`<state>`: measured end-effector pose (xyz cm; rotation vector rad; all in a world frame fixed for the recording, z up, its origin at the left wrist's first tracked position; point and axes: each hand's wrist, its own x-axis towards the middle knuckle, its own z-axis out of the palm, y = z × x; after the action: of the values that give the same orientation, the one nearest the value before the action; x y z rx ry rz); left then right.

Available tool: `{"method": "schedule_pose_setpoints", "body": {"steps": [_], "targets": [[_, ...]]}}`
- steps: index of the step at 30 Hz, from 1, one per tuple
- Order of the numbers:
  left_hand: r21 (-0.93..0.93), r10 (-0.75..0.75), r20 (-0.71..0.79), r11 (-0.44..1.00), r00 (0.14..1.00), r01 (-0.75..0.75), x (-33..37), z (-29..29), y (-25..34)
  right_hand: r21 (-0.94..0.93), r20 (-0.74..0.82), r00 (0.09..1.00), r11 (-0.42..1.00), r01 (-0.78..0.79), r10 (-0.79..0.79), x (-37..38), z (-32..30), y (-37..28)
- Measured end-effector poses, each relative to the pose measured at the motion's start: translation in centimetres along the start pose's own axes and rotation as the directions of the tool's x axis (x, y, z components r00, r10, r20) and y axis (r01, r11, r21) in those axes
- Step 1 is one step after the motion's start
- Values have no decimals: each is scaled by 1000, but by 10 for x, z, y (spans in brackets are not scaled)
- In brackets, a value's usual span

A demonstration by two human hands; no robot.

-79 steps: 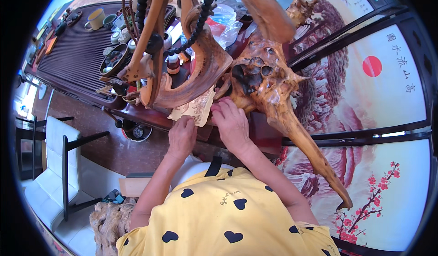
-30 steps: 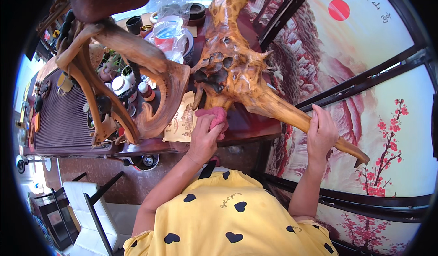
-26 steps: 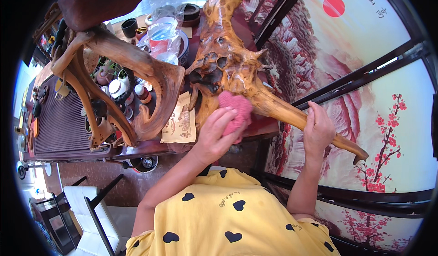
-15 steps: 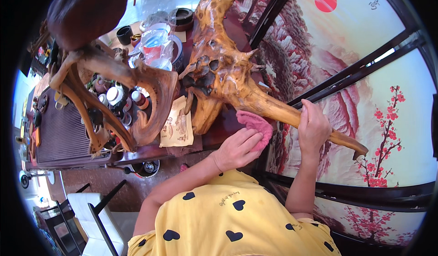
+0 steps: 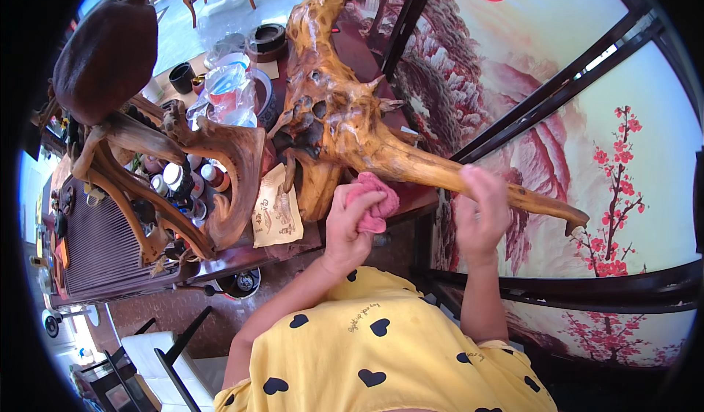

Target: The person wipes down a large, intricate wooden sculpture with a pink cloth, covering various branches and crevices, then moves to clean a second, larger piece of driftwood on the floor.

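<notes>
A pink cloth is bunched in my left hand, whose fingers are closed around it. Hand and cloth are just in front of a large varnished root-wood carving, near its lower body; I cannot tell whether the cloth touches the wood. My right hand is raised at the carving's long branch, which runs to the right and ends in a hooked tip. That hand is smeared by motion, so its grip and contact with the branch cannot be made out.
Left of the carving stands a twisted wooden stand with a dark rounded piece on top. A printed paper bag, bottles and plastic-wrapped dishes share the dark table. A painted folding screen rises close on the right; a white chair is lower left.
My left hand has drawn the cloth left and bunched it tighter. My right hand, earlier wrapped on the branch, has moved slightly left and blurred. The whole view has shifted a little.
</notes>
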<state>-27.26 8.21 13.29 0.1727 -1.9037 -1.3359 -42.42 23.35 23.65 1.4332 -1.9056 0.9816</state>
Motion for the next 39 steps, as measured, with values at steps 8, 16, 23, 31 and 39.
{"method": "schedule_pose_setpoints", "body": {"steps": [8, 16, 23, 31, 39], "targets": [[-902, -41, 290, 321, 956, 288, 24, 2, 81, 223, 38, 992, 969, 107, -119, 0, 15, -61], [629, 17, -85, 777, 996, 40, -8, -41, 6, -370, 348, 925, 883, 287, -155, 9, -20, -9], [777, -190, -113, 595, 975, 206, -13, -39, -25, -162, 438, 818, 863, 479, -372, 9, 20, -13], [826, -82, -196, 524, 977, 210, -16, -28, -70, -175, 386, 740, 744, 645, -551, 16, 111, -44], [846, -160, -160, 486, 974, 219, -17, -31, -62, -262, 419, 797, 783, 564, -434, 16, 64, -24]]}}
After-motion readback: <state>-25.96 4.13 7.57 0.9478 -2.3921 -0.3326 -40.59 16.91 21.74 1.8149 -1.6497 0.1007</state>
